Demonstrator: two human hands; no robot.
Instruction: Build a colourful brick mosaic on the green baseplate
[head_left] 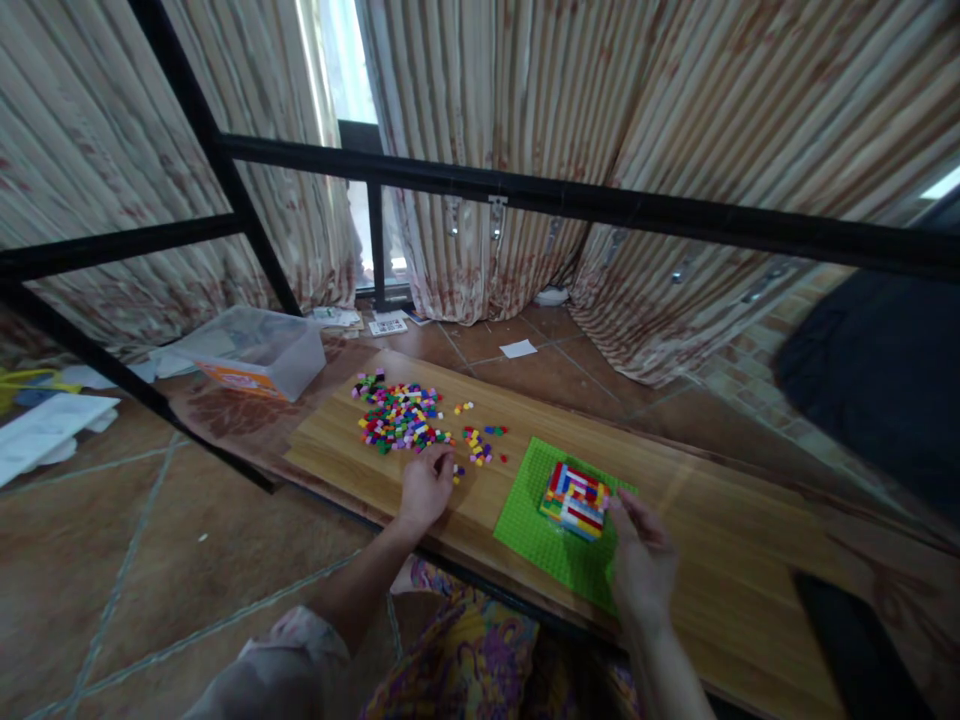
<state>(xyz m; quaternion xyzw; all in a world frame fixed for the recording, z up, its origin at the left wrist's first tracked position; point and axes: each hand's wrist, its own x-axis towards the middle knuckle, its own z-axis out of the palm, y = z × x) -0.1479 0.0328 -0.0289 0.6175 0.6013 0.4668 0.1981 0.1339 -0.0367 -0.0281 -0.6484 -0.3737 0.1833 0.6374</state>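
A block built of layered, many-coloured toy bricks (576,500) stands on a green studded baseplate (525,510). My right hand (643,555) is at the block's right corner, thumb and forefinger closed together by a pinkish spot; what they grip is too small to make out. Farther left, my left hand (429,488) rests low over the board with its fingers pinched, just in front of a heap of loose small bricks (401,415). Whatever lies between those fingers is hidden. A few yellow and purple bricks (478,446) lie scattered between the heap and the baseplate.
The wooden board (705,560) lies on a low table. A clear plastic box (300,365) with an orange label stands at its left end, a dark flat object (855,640) at the right. A black metal bar (570,195) crosses beyond, before long curtains (510,100).
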